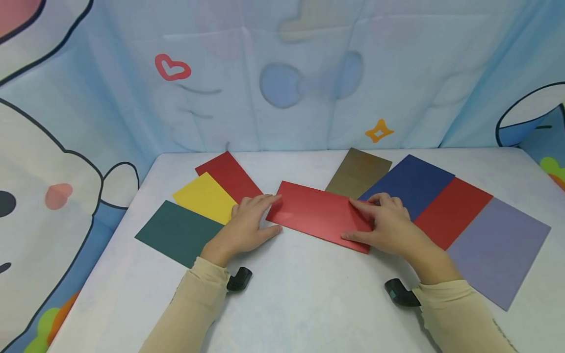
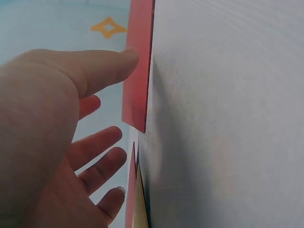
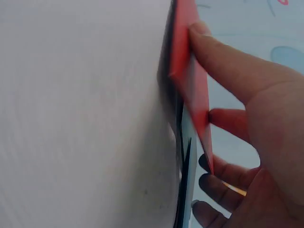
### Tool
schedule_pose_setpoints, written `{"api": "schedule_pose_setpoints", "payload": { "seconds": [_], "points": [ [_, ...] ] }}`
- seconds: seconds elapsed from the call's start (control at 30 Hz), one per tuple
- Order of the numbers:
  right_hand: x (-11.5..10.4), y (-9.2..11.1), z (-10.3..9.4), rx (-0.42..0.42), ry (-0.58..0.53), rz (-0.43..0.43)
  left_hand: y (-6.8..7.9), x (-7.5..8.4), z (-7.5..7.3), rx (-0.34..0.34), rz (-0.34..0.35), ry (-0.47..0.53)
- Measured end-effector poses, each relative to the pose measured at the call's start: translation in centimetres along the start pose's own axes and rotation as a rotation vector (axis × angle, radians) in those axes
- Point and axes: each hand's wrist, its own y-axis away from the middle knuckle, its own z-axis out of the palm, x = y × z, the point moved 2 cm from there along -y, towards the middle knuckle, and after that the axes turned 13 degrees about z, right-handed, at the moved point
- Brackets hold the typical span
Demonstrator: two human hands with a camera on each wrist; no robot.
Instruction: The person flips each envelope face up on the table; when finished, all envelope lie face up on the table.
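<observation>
A glossy red rectangular card [image 1: 315,211] lies across the middle of the white table, its right end tilted up in the right wrist view. My right hand [image 1: 388,223] holds that end, the thumb [image 3: 223,64] on its face and the other fingers along its short edge. Over at the card's left end is my left hand [image 1: 247,220], its fingers spread and an index fingertip at the corner. In the left wrist view the thumb overlaps the red card [image 2: 137,90]. Behind the left hand lie a dark red card [image 1: 229,174], a yellow card [image 1: 205,198] and a green card [image 1: 178,233].
Fanned out to the right are a gold-brown card [image 1: 359,171], a navy card [image 1: 412,181], another red card [image 1: 454,211] and a large lilac card [image 1: 499,250]. A light blue printed curtain [image 1: 322,122] hangs behind the white table [image 1: 318,304].
</observation>
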Motion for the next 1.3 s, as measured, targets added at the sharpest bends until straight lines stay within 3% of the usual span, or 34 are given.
{"api": "schedule_pose_setpoints", "payload": {
  "seconds": [0.23,0.6,1.0,1.3],
  "points": [
    [-0.5,0.1,0.1,-0.046,0.010,0.059,0.0,0.0,0.0,0.000,-0.038,-0.024],
    [-2.6,-1.0,0.1,-0.018,-0.001,0.184,0.2,-0.8,-0.7,0.037,-0.177,-0.008],
    [-7.4,-5.1,2.1,-0.020,0.037,0.199,0.2,-1.1,-0.7,0.030,-0.182,0.005],
    [-9.6,-6.1,3.4,0.030,0.059,0.203,0.3,-1.3,-0.8,0.036,-0.182,0.001]
  ]
}}
